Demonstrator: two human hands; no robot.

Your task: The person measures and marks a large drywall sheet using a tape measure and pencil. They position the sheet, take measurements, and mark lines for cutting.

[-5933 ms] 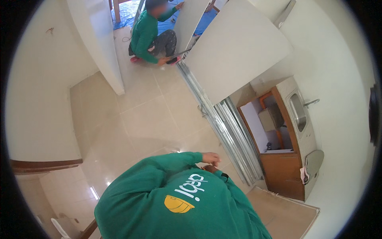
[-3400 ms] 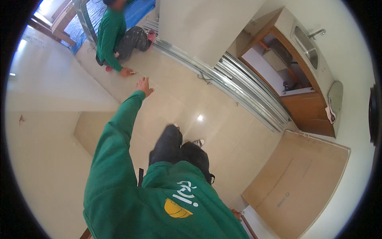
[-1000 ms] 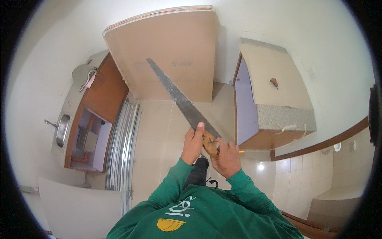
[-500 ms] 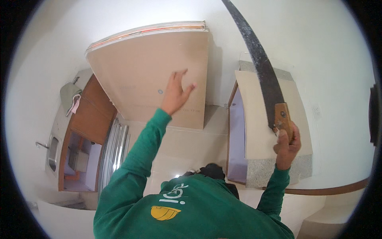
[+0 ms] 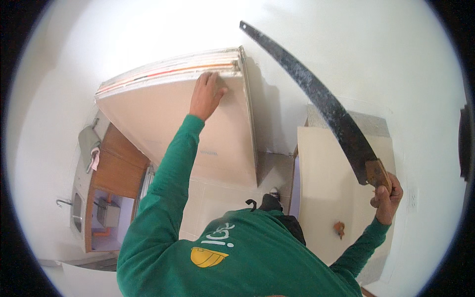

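My right hand (image 5: pixel 387 194) is closed on the wooden handle (image 5: pixel 376 172) of a hand saw. Its long dark, white-smudged blade (image 5: pixel 311 94) rises diagonally to the upper middle, with the tip in front of the white wall. My left hand (image 5: pixel 205 94) reaches to a stack of large brown-faced boards (image 5: pixel 163 119) standing against the wall, its fingers curled over the top edge near the right corner. The stack shows several pale edges and an orange-red stripe along the top.
On the left are a wooden sink cabinet (image 5: pixel 111 168) with an open compartment, a grey-green cloth (image 5: pixel 88 143) on its counter, and metal studs (image 5: pixel 146 179). At right, a pale sheet (image 5: pixel 326 168) with a small orange-brown object (image 5: pixel 339 228) covers a low counter. A wall socket (image 5: pixel 412 198) is beside it.
The view has turned from the crouching co-worker to the board stack. The saw, held two-handed a second ago, is now raised in my right hand; my left hand moved to the stack's top.
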